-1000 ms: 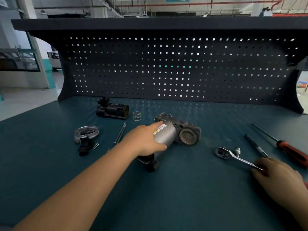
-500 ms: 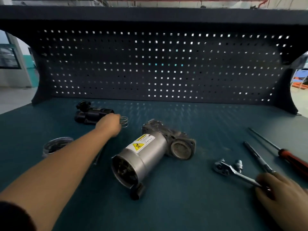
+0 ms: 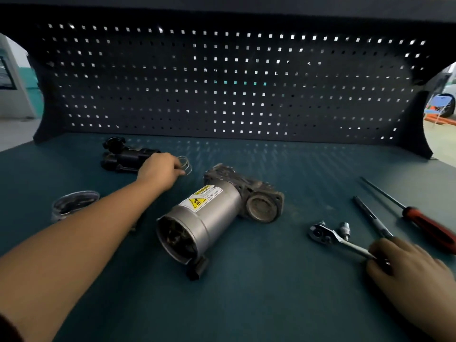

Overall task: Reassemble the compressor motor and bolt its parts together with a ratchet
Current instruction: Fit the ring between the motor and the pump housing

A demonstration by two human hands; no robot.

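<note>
The silver compressor motor (image 3: 209, 218) lies on its side mid-bench, open end toward me, a yellow warning label on top and a grey cast housing at its far end. My left hand (image 3: 160, 170) reaches past it to the back left, and its fingertips pinch a small wire spring (image 3: 185, 164). Just behind that hand lies a black compressor part (image 3: 123, 156). My right hand (image 3: 404, 262) grips the handle of the chrome ratchet (image 3: 330, 238), which lies on the bench to the right of the motor. A small socket (image 3: 344, 228) stands beside the ratchet head.
A round metal cover (image 3: 75, 202) lies at the left, partly behind my forearm. A slim extension bar (image 3: 370, 215) and a red-handled screwdriver (image 3: 424, 220) lie at the right. A black pegboard (image 3: 222, 82) closes off the back of the blue-green bench (image 3: 246, 304).
My left hand let go of the motor and reached back left to the spring, where it now pinches it. The right hand stayed on the ratchet handle. The camera moved closer.
</note>
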